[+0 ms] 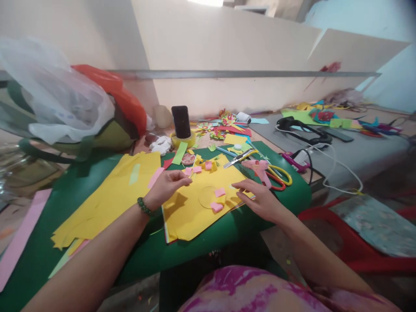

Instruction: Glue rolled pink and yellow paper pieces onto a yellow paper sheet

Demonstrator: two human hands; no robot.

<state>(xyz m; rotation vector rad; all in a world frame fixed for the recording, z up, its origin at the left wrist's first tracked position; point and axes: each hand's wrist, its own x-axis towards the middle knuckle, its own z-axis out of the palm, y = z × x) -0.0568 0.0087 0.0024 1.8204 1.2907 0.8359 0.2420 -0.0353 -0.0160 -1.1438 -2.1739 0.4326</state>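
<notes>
My left hand [167, 185], with a green bead bracelet at the wrist, hovers over the yellow paper sheet [195, 208]; its fingertips are pinched on a small pink paper piece [187, 171]. My right hand [256, 197] rests on the sheet's right edge with its fingers stretched out flat. Between the hands lie two small pink paper squares [220, 192] beside a clear plastic disc [208, 197]. More pink scraps [208, 165] lie further back on the sheet.
A pink glue gun [258, 168], yellow and orange scissors [276, 175], a phone [181, 121] standing in a yellow tape roll, larger yellow sheets [110, 197], bags at left, paper flowers [227, 125] and cables behind. A green low table [260, 216] carries it all.
</notes>
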